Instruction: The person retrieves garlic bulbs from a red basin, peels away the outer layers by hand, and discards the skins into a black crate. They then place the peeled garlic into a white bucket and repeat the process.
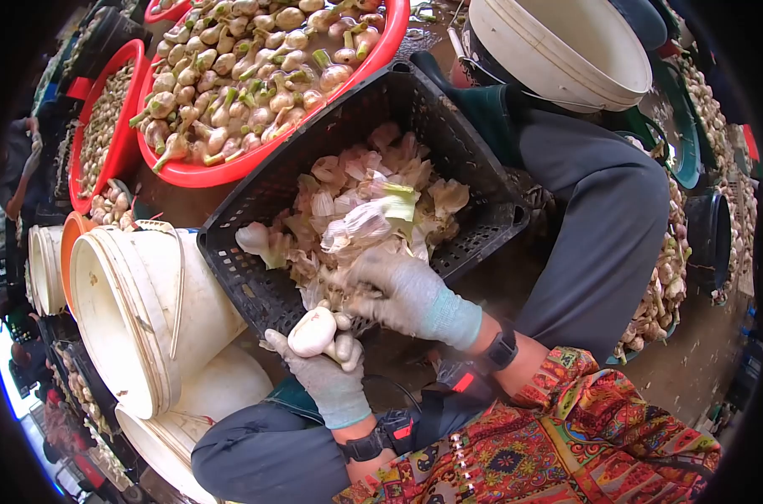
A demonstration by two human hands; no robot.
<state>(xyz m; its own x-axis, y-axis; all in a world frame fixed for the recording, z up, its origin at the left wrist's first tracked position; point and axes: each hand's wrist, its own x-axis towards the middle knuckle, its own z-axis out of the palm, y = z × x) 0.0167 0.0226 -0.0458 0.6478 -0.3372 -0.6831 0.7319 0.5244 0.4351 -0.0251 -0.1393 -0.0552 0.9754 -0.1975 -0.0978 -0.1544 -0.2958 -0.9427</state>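
My left hand point(324, 376), in a pale work glove, is closed around a peeled white garlic bulb point(313, 331) just beyond the near edge of a black plastic crate point(255, 181). My gloved right hand point(402, 294) hovers over the crate's near side, above and right of the bulb. Its fingers curl downward but are smeared by motion, so whether they grip anything cannot be made out. Papery garlic skins point(369, 220) are heaped inside the crate, with a cut green-white stalk piece point(398, 202) on top.
A red tub point(192, 175) of unpeeled garlic in water stands beyond the crate, with a smaller red tub point(131, 139) beside it. White buckets point(201, 286) crowd the left; another bucket point(558, 50) tilts at upper right. Piled garlic point(660, 294) lies right of my knee point(617, 181).
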